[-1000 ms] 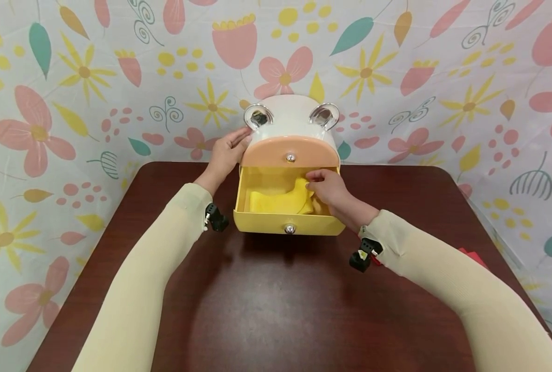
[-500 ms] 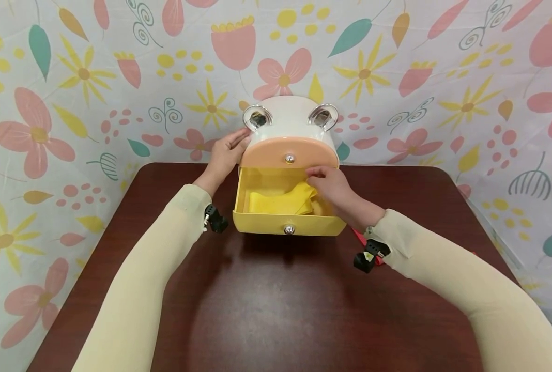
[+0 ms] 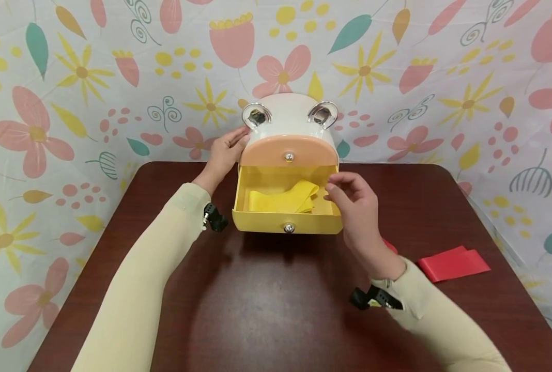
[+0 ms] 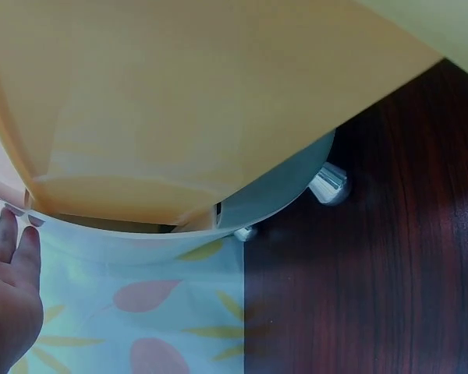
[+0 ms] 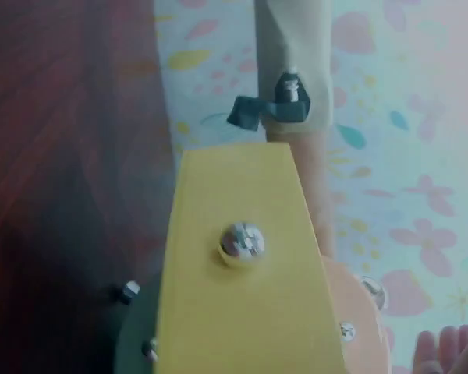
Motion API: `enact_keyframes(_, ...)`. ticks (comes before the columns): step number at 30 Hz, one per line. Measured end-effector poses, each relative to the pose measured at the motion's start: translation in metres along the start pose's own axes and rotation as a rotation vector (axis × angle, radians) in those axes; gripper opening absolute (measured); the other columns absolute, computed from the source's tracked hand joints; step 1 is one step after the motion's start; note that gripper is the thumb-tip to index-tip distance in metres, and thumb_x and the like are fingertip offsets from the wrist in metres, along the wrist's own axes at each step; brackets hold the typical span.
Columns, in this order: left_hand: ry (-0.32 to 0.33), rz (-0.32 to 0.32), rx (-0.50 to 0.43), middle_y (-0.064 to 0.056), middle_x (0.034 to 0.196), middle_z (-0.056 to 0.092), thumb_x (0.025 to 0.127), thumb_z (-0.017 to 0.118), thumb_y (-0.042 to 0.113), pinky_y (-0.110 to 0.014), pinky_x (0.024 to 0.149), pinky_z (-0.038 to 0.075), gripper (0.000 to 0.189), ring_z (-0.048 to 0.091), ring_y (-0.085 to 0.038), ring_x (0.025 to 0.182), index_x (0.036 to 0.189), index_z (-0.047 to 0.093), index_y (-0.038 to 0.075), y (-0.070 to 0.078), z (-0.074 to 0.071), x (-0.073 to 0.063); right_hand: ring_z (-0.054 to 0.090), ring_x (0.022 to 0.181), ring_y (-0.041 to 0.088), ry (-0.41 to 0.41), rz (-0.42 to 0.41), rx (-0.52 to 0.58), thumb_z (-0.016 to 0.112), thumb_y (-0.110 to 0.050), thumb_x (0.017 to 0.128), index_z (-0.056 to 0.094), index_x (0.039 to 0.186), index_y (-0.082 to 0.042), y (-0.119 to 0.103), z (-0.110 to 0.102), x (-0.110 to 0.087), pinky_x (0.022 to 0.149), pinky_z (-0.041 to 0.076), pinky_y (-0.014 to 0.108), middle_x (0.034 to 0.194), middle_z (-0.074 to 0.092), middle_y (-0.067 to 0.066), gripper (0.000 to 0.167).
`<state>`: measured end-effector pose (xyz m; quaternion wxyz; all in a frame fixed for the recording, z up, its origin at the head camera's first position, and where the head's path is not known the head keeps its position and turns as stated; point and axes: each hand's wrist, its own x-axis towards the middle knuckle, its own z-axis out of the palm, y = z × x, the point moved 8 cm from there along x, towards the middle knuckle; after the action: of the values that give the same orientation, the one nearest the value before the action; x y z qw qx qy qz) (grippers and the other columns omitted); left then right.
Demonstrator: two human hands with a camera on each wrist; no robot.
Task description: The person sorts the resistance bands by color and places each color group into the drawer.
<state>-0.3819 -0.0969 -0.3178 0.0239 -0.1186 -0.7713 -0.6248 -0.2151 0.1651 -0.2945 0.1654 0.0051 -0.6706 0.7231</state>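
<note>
Right of centre in the head view, the right hand (image 3: 362,212) is released, fingers loosely bent and holding nothing, by the right side of the pulled-out drawer (image 3: 259,223). The left hand (image 3: 224,156), left of centre, rests relaxed against the side of the box (image 3: 290,121). At mid-frame, a folded yellow strip (image 3: 278,201) lies inside the drawer. Farther out, at lower right, a red strip (image 3: 455,264) lies on the table (image 3: 276,315). Flowered cloth (image 3: 132,103) fills the top.
</note>
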Motion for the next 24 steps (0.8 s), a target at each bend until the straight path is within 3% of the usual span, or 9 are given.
enact_keyframes(7,-0.014,0.004,0.012,-0.015,0.157,0.05,0.107,0.055,0.021,-0.038,0.12,0.044,0.049,0.048,-0.025,0.148,0.153,0.048,0.005,0.003,-0.001,0.001,0.062,0.093,0.007,0.06,-0.199,0.175,0.062,0.009,0.093,0.067,0.103,-0.015,0.028,0.003,-0.042,0.083,0.056,0.015,0.1,0.065,-0.005,0.026)
enact_keyframes(11,-0.028,0.002,0.045,-0.015,0.157,0.05,0.107,0.054,0.021,-0.038,0.122,0.042,0.05,0.047,-0.026,0.148,0.154,0.047,0.005,0.006,-0.002,0.002,0.061,0.094,0.004,0.081,-0.286,0.1,0.064,0.015,0.089,0.065,0.105,0.003,0.054,0.015,-0.062,0.08,0.052,0.013,0.104,0.061,-0.01,0.019)
enact_keyframes(14,-0.043,0.0,0.057,-0.014,0.157,0.05,0.108,0.054,0.021,-0.037,0.123,0.041,0.05,0.046,-0.026,0.149,0.154,0.045,0.006,0.008,-0.002,0.002,0.057,0.096,0.004,0.089,-0.306,0.008,0.065,0.016,0.087,0.058,0.109,0.016,0.071,0.027,-0.073,0.079,0.051,0.012,0.109,0.056,-0.011,0.023)
enact_keyframes(16,-0.054,-0.002,0.062,-0.014,0.158,0.049,0.108,0.054,0.02,-0.036,0.123,0.04,0.05,0.046,-0.025,0.149,0.155,0.044,0.006,0.009,-0.001,0.002,0.055,0.097,0.003,0.092,-0.297,-0.018,0.066,0.016,0.087,0.055,0.11,0.019,0.079,0.032,-0.077,0.08,0.051,0.011,0.111,0.053,-0.011,0.025)
enact_keyframes(24,-0.071,-0.025,0.081,-0.013,0.158,0.049,0.107,0.055,0.016,-0.035,0.124,0.039,0.051,0.045,-0.023,0.15,0.156,0.043,0.007,0.009,-0.001,0.004,0.055,0.102,-0.001,0.099,-0.274,0.017,0.064,0.017,0.09,0.055,0.114,0.021,0.096,0.041,-0.083,0.085,0.052,0.009,0.115,0.052,-0.01,0.026)
